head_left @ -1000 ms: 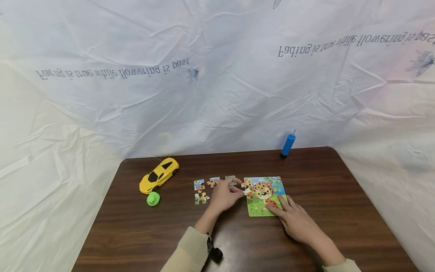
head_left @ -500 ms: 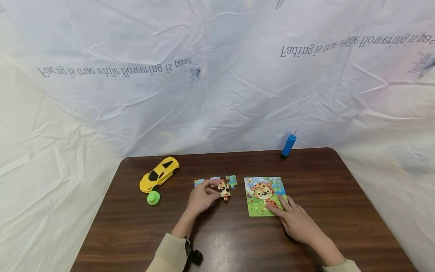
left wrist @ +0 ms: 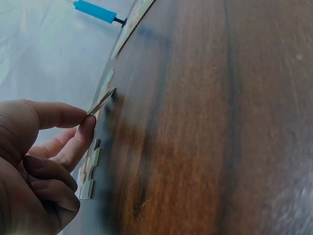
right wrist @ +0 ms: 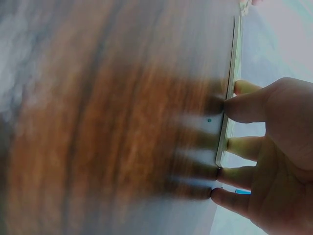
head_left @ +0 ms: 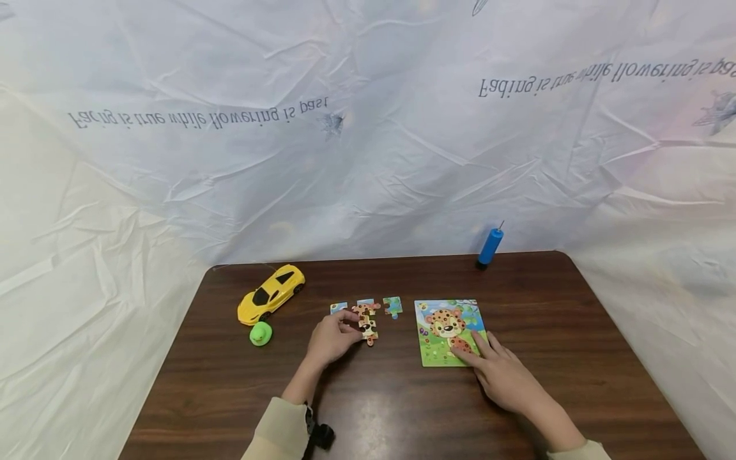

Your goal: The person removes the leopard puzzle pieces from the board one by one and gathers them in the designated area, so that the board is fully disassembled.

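Observation:
Between thumb and fingertip, my left hand (head_left: 330, 340) pinches a jigsaw puzzle piece (head_left: 368, 330) showing part of a leopard face. In the left wrist view this puzzle piece (left wrist: 101, 101) is tilted just above the table. Other loose pieces lie around it: a green-blue piece (head_left: 393, 306), an orange piece (head_left: 367, 305) and a blue piece (head_left: 338, 307) partly covered by the hand. My right hand (head_left: 505, 377) rests with spread fingers on the leopard puzzle board (head_left: 435, 353). Its thumb and fingers touch the board's edge (right wrist: 234, 58) in the right wrist view.
A yellow toy car (head_left: 270, 296) stands at the back left, with a green rubber duck (head_left: 260, 333) in front of it. A blue hand pump (head_left: 490, 248) stands near the table's back edge. A white printed sheet (head_left: 368, 160) hangs behind the brown table (head_left: 379, 409).
My left hand has carried the pinched puzzle piece leftward, from over the board's left edge to among the loose pieces. The right hand stays on the board.

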`<state>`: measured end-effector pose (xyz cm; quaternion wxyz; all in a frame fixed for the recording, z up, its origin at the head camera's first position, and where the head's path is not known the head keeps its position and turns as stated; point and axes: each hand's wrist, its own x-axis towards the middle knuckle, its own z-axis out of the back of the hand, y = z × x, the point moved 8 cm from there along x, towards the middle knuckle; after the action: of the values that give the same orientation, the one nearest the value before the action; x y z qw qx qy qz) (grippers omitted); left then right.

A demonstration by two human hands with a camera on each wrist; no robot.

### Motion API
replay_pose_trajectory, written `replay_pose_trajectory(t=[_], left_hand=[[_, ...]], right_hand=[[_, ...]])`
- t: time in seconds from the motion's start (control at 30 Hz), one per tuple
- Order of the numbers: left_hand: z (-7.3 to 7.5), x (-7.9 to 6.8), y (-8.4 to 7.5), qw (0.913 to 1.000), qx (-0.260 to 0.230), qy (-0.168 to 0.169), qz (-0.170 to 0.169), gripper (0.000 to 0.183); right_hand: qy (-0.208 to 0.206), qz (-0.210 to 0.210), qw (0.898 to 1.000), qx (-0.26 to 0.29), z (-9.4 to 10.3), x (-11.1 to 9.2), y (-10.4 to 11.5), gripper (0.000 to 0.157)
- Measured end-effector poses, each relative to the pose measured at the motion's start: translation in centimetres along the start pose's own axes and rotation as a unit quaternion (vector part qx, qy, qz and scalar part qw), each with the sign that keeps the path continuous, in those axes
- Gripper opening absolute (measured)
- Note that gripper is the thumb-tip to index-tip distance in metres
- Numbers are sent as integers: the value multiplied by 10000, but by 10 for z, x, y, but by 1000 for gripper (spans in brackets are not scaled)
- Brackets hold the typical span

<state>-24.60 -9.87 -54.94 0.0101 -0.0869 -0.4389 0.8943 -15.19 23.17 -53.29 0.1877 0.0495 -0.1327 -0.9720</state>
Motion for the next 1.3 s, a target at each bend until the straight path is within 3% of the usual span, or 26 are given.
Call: replay_pose_trajectory(t=[0.47, 0.7, 0.97, 1.3], left_hand=[[-3, -1, -6, 9983, 412, -125, -383, 26], [-7, -3, -24, 9960, 377, -152, -797, 23], [-31, -1, -55, 9919, 299, 165, -1220, 21], [-76, 1, -90, 9841, 259, 643, -1636, 24]], right_hand=[[-76, -14, 9999, -153, -3, -5, -2, 48], [-8, -161, 9998, -115, -3, -5, -4, 53], [-184, -403, 9988, -187, 1, -14, 3, 61], [159, -850, 9961, -154, -6, -18, 12, 58]])
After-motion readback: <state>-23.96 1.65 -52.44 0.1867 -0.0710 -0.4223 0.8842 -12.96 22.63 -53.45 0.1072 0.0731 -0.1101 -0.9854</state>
